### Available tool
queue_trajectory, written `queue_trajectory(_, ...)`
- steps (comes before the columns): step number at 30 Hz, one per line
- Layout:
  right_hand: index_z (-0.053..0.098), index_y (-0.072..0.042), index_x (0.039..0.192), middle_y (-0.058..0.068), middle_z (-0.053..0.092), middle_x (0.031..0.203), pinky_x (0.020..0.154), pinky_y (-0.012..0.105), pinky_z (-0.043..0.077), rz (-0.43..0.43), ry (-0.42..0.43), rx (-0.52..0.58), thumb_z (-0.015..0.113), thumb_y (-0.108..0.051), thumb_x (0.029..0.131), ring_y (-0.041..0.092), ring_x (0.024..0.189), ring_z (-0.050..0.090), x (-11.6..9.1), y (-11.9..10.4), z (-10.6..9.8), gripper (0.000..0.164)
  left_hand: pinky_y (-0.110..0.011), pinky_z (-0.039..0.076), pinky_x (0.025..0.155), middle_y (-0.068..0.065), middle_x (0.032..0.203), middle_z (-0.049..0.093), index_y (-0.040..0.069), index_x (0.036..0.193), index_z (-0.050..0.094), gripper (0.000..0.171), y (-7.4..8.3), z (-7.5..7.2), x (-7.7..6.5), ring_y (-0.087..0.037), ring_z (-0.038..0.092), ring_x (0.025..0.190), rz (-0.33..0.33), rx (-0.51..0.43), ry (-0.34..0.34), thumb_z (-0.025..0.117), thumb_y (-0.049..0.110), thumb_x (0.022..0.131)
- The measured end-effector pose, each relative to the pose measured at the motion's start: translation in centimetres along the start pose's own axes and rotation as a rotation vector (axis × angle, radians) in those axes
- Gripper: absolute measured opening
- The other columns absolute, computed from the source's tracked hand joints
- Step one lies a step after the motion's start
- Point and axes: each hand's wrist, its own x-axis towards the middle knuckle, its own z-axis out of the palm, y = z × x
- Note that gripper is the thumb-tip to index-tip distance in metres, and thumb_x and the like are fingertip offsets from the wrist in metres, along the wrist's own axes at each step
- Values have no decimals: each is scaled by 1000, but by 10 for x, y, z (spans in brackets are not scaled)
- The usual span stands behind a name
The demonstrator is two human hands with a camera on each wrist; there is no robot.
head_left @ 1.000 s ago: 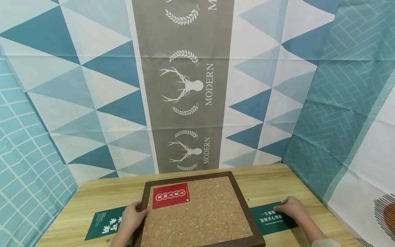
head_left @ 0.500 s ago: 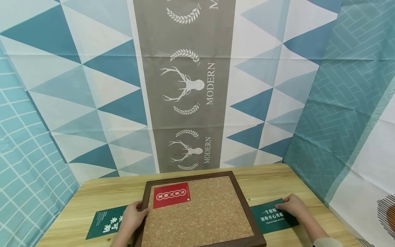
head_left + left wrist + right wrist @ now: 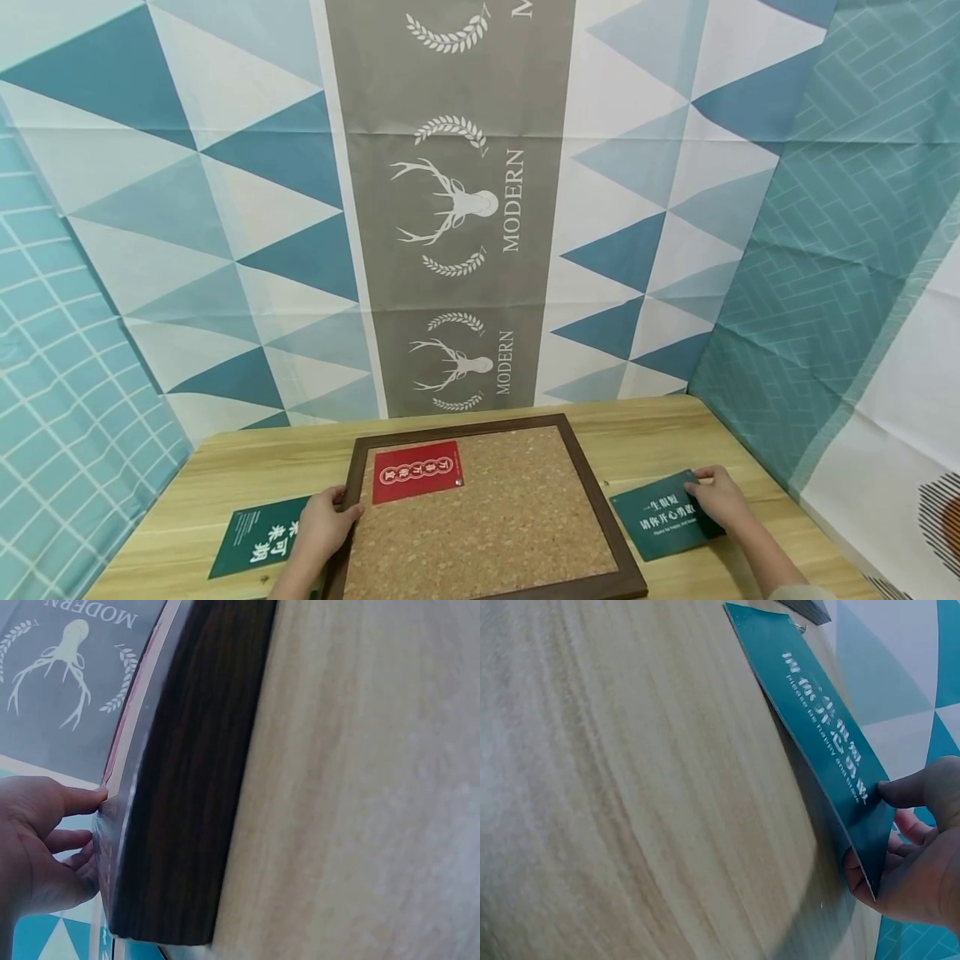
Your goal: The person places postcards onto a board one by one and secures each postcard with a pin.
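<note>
A cork board [image 3: 487,508] in a dark wooden frame lies on the table. My left hand [image 3: 324,527] grips the frame's left side, its thumb on top; the left wrist view shows the fingers at the frame's dark edge [image 3: 187,787]. On the cork's upper left lies a red card [image 3: 416,472] with a small pin at its lower right corner. To the right of the board, my right hand [image 3: 720,504] pinches a green card [image 3: 660,521] with white lettering by its right end. In the right wrist view the held end of this card [image 3: 817,724] is raised off the tabletop.
Another green card [image 3: 255,537] lies left of the board, partly behind my left forearm. A tiny pin [image 3: 606,483] sits on the wooden table [image 3: 637,433] just right of the frame. Patterned cloth [image 3: 450,250] hangs behind the table and along both sides.
My right hand has taken hold of the right green card and lifted its right end slightly off the table. The left hand stays on the frame.
</note>
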Motion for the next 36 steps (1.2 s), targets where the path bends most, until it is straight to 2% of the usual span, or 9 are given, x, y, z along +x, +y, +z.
queue_trajectory(5,34,14,123,31,52,102,79,48,43,-8,30,-17,48,-15,93,37,93,53,0,0,0,44,-48,51,79,-31,110,58,-17,123,48,50,-1,1,0,-42,58,99,3,1,7,63,14,86)
queue_trajectory(9,37,14,123,26,55,93,69,38,45,-33,72,-33,49,-15,93,30,84,56,-1,-1,-1,44,-48,51,79,-31,110,58,-17,123,48,50,-1,1,1,-42,58,100,3,2,6,63,14,87)
queue_trajectory(14,35,13,126,20,55,86,60,29,42,-24,94,18,48,-19,94,23,74,54,-3,-4,-3,47,-48,51,79,-31,109,58,-17,123,48,50,-2,0,1,-41,59,99,3,-3,9,63,14,87)
queue_trajectory(18,34,12,128,18,55,86,60,28,42,-18,112,60,48,-21,94,20,72,54,-3,-7,-3,50,-48,51,79,-31,109,58,-17,123,48,50,-3,1,1,-41,59,98,5,-3,13,63,14,86)
queue_trajectory(26,32,9,133,16,56,84,59,29,43,-19,132,71,48,-24,95,17,67,54,1,-16,-2,53,-50,51,81,-31,109,58,-18,123,48,51,-5,2,1,-42,58,100,5,-4,18,64,14,86)
queue_trajectory(36,34,9,131,15,57,80,55,28,44,-16,183,125,48,-18,93,15,63,54,5,-35,10,49,-49,52,80,-32,109,58,-18,122,48,51,-3,2,0,-42,58,99,16,-19,22,64,13,85)
